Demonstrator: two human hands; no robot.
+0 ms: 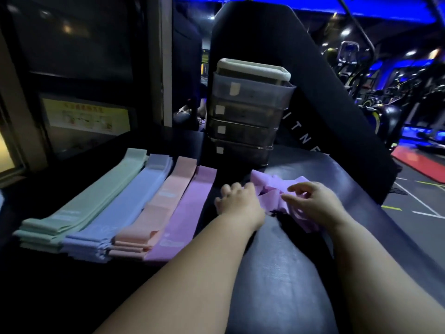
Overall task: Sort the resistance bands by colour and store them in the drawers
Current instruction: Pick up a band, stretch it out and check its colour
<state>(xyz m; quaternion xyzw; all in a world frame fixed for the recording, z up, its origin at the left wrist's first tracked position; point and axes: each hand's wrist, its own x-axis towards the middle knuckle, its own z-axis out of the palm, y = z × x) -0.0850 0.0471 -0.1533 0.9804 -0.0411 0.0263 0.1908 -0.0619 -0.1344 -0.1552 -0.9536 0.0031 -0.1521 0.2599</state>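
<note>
Closest in, two bare forearms over the dark padded desk. Right hand curled onto a crumpled heap of lilac bands, looks like gripping it. Left hand at the heap's left edge, fingers bent, can't tell if holding or just touching. No way to count that heap. Left of it, four flat stacks of bands side by side: mint green stack, pale blue stack, peach pink stack, purple stack. Behind, one smoky plastic drawer unit, four drawers, one white label each, white-rimmed tray on top.
</note>
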